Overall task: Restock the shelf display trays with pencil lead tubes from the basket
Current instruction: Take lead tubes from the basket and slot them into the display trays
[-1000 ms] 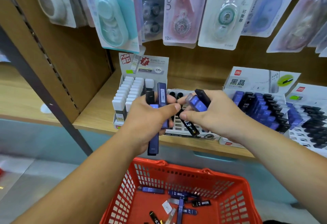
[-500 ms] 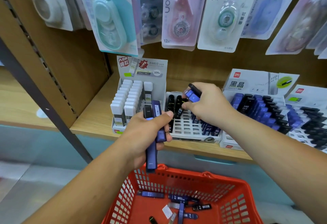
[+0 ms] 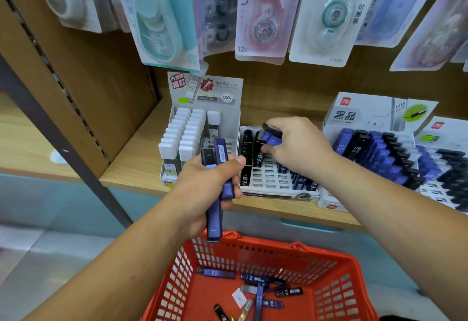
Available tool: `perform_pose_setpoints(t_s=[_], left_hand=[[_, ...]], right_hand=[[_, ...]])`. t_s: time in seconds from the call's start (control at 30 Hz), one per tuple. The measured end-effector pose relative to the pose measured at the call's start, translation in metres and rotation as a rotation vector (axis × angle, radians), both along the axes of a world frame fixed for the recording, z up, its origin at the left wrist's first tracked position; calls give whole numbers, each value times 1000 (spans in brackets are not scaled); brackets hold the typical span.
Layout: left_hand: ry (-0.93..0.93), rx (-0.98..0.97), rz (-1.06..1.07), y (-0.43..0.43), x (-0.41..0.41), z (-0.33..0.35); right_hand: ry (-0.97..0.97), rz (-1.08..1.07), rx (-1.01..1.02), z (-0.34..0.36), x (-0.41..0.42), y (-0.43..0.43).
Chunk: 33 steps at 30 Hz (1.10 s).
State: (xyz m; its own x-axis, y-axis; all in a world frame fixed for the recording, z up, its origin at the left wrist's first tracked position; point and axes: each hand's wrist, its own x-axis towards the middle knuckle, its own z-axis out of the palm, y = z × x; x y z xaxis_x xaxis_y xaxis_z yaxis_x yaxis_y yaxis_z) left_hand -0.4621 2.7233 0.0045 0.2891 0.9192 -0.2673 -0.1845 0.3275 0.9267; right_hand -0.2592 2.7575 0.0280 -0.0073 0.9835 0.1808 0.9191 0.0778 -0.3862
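Where tubes (image 3: 355,149) stand, "HB 0.5", "黑晶" tray (image 3: 367,115)

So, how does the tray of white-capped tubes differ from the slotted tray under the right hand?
The white-capped tray is nearly full on its left; the slotted tray has many empty slots. The white-capped tray has a tall printed card behind; the slotted tray shows none. The white-capped tray holds white-capped tubes; the slotted tray holds black tubes and blue tubes. Both stand on the wooden shelf.
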Motion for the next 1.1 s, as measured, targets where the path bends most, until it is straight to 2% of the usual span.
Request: perform_pose_setpoints(t_s=[0.13,0.23,0.3,0.37,0.4,0.47,0.57,0.63,0.83,1.1], left_hand=[[17,2,7,1,0,0],[60,32,17,1,1,1],[58,73,36,1,4,5],[28,129,65,-1,9,13],[10,157,75,-2,13,18],[-12,197,59,-4,20,26],[55,241,8,-8,31,28],[104,250,0,-10,37,25],[90,229,-27,-8,43,22],[80,181,-96,-4,44,25]], right_hand=[[-42,41,-70,2,-4,1],[130,28,-104,15,-2,0],[355,33,-128,29,0,-10],[643,54,-316,39,3,-24],[717,74,-455,42,6,-31],[742,149,-698,44,8,-43],[732,279,-849,44,11,-55],[785,298,-867,45,14,-60],[1163,219,-837,37,25,-70],[1182,108,-646,33,41,-70]])
